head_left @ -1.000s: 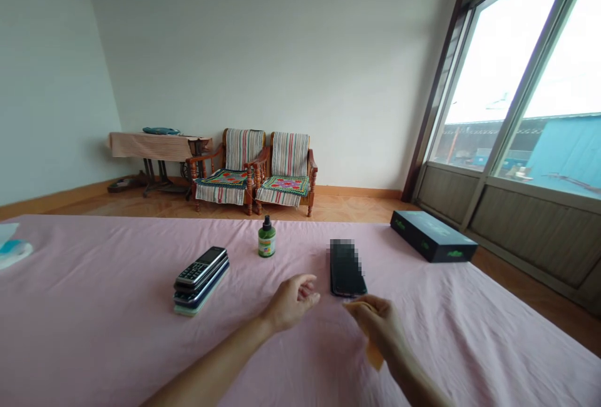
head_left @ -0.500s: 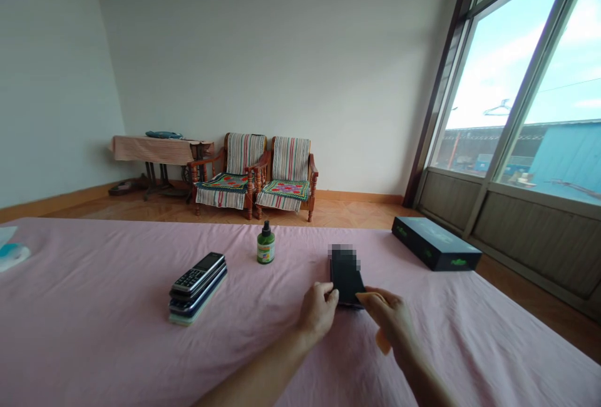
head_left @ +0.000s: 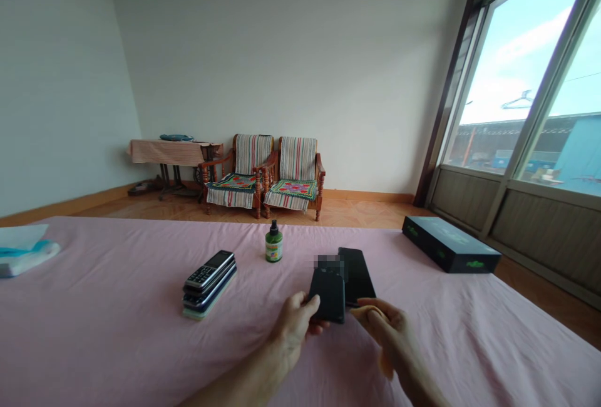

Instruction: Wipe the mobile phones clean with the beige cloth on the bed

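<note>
A pink cloth [head_left: 141, 357] is spreading in soft wrinkles, and on it a flat, smooth black slab [head_left: 362, 275] is lying. Left of the slab, the left hand [head_left: 293, 322] is gripping a matte, round-cornered dark phone [head_left: 329, 299], thumb on top. The right hand [head_left: 393, 330] is pinching a limp tan rag [head_left: 385, 366] near the slab's close end. The phone's long axis is running forward, its far end blurred. Compared with half a second ago, two dark rectangles are showing instead of one.
</note>
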A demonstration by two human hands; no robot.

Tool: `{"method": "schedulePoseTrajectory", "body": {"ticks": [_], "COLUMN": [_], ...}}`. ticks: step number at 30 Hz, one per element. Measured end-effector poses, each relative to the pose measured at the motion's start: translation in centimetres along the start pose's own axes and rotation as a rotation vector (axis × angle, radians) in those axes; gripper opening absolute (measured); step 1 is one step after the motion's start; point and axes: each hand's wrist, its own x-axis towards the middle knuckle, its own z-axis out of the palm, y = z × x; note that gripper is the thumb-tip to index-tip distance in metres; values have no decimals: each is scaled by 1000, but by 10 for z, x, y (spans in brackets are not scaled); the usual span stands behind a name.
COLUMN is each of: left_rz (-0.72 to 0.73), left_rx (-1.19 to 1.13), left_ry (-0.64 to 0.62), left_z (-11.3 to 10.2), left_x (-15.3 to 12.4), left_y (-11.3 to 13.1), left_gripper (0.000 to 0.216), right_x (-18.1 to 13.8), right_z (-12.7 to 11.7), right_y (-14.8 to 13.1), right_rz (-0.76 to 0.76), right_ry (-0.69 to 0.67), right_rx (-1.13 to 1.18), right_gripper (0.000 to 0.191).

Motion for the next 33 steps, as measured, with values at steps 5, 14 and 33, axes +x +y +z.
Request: {"method": "schedulePoseTrajectory", "body": {"ticks": [5, 14, 33], "left_rz": [16, 48, 390], "left_rx": [-7, 191, 1390], "left_ry": [119, 282, -35], "left_z": [-62, -141, -122], "left_x": [-35, -69, -83], "left_y": [1, 2, 22], "left_gripper": [43, 51, 52], "right_x": [-7, -19, -18], "right_z": [6, 18, 25], "right_y": [2, -1, 14], "right_rz": [-83, -155, -266], "right_ry": [-24, -13, 18], "right_rx": [-78, -72, -70], "right_gripper": [34, 29, 32]}}
